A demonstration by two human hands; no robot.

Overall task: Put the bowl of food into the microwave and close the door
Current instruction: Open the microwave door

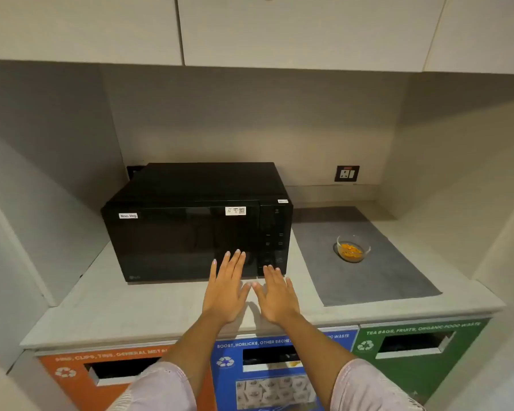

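- The black microwave (196, 223) sits at the left of the surface (149, 310) with its door shut; its long axis runs left to right, and its control panel (275, 241) is at its right end.
- The left hand (224, 292) is held flat with fingers spread and palm down, empty, its fingertips in front of the lower right corner of the door.
- The right hand (276, 295) is also flat and empty, thumb nearly touching the left thumb, its fingertips just below the control panel.
- The glass bowl of food (353, 248) stands on a grey mat (368, 274) to the right of the microwave, well apart from both hands and up-right of them; the right hand is the nearer one.
- The door likely has to be opened before the bowl can go in.
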